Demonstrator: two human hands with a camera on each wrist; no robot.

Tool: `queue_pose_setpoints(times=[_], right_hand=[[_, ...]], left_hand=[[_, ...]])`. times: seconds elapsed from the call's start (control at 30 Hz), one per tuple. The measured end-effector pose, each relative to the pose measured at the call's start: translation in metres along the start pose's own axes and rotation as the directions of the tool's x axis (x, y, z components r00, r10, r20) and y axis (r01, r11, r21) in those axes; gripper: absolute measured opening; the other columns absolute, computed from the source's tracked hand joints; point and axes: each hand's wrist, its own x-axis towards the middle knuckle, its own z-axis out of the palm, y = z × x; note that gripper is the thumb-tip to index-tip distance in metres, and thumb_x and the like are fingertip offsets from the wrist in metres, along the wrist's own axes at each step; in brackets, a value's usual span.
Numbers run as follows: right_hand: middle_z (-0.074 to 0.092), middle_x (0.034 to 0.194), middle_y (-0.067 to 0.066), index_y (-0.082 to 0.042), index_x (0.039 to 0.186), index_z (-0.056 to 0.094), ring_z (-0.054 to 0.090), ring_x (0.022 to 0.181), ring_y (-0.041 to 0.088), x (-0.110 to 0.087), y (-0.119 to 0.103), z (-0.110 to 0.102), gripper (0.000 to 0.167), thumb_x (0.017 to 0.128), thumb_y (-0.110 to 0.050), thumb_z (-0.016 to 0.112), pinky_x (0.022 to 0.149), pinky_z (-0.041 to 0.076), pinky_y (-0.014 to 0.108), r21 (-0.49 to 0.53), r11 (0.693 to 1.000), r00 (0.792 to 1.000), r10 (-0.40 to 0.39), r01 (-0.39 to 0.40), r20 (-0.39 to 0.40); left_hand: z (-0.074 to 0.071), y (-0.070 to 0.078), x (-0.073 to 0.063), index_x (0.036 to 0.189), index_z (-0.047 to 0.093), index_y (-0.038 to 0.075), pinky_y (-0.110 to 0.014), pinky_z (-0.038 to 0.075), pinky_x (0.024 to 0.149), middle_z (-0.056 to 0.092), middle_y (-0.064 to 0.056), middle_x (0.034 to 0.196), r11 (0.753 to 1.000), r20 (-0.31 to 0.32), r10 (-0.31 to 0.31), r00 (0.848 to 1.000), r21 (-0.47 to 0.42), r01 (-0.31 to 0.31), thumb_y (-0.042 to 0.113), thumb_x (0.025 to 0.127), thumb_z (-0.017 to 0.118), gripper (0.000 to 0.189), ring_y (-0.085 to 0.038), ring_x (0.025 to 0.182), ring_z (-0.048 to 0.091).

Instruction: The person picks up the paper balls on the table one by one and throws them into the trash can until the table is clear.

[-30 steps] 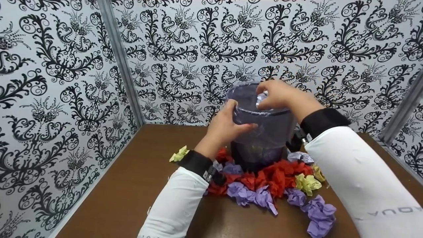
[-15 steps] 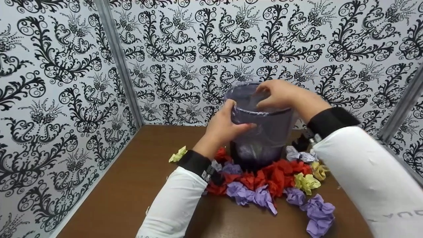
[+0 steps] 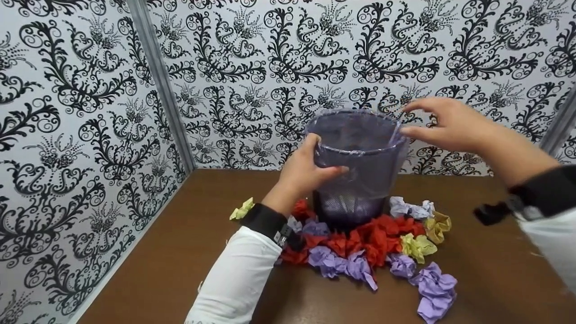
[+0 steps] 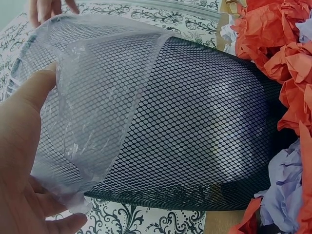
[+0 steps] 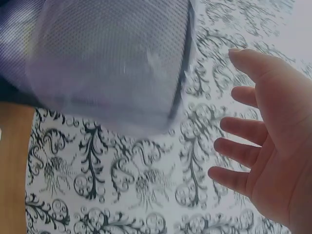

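Note:
A black mesh wastebasket (image 3: 351,207), with a translucent purple liner (image 4: 97,97) folded down over its rim, stands on the wooden table. My left hand (image 3: 301,171) grips its upper left side, fingertips at the rim and the thumb against the lined wall. Just off the right side of the rim is my right hand (image 3: 450,123), its fingers spread and loosely bent. The right wrist view shows that same right hand (image 5: 273,131) holding nothing. Something pale shows through the mesh low in the wastebasket.
Crumpled red paper (image 3: 378,238) lies round the basket's foot, with purple balls (image 3: 434,288) in front and yellow-green ones (image 3: 418,247) at the right. White-lilac paper (image 3: 411,208) sits behind those. One yellow-green ball (image 3: 243,209) lies left. A patterned wall (image 3: 252,67) stands behind the table.
My right hand held a white crumpled paper inside the rim, let it go into the wastebasket, then came out and moved right. My left hand has kept its grip.

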Motion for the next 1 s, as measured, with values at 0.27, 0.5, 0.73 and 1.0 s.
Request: queue_pose_setpoints(times=[0.27, 0.5, 0.73, 1.0], right_hand=[[0.045, 0.154, 0.028, -0.013, 0.149, 0.05, 0.047, 0.132, 0.056, -0.044, 0.049, 0.015, 0.062, 0.1, -0.049, 0.062, 0.102, 0.039, 0.079, 0.02, 0.999, 0.997, 0.048, -0.047, -0.058], [0.049, 0.15, 0.027, -0.008, 0.146, 0.051, 0.049, 0.131, 0.054, -0.075, 0.092, 0.086, 0.07, 0.093, -0.05, 0.072, 0.106, 0.038, 0.077, 0.142, 0.983, 0.993, 0.115, -0.114, 0.001], [0.047, 0.148, 0.033, -0.004, 0.145, 0.049, 0.05, 0.129, 0.057, -0.097, 0.113, 0.152, 0.077, 0.088, -0.045, 0.079, 0.104, 0.044, 0.073, 0.231, 0.959, 0.986, 0.155, -0.166, 0.063], [0.064, 0.131, 0.028, -0.001, 0.138, 0.058, 0.068, 0.111, 0.042, -0.112, 0.129, 0.19, 0.069, 0.084, -0.035, 0.085, 0.094, 0.057, 0.055, 0.255, 0.949, 0.983, 0.18, -0.185, 0.044]], left_hand=[[0.0, -0.001, 0.001, 0.121, 0.047, 0.036, -0.038, 0.058, 0.086, 0.062, 0.012, 0.11, 0.999, -0.017, 0.023, 1.0, 0.034, -0.022, 0.069, 0.062, 0.087, 0.079, -0.013, 0.097, 0.065], [0.0, -0.001, 0.0, 0.121, 0.047, 0.038, -0.04, 0.058, 0.088, 0.064, 0.012, 0.111, 1.0, -0.007, 0.012, 1.0, 0.018, -0.012, 0.068, 0.061, 0.088, 0.079, -0.014, 0.099, 0.066], [-0.002, 0.001, 0.0, 0.123, 0.047, 0.037, -0.039, 0.059, 0.088, 0.064, 0.011, 0.113, 1.0, -0.011, 0.008, 1.0, 0.016, -0.008, 0.065, 0.062, 0.089, 0.079, -0.014, 0.099, 0.065], [-0.001, -0.001, -0.001, 0.123, 0.047, 0.038, -0.039, 0.06, 0.086, 0.063, 0.011, 0.111, 1.0, 0.003, -0.007, 1.0, 0.009, 0.007, 0.067, 0.062, 0.088, 0.079, -0.013, 0.099, 0.065]])
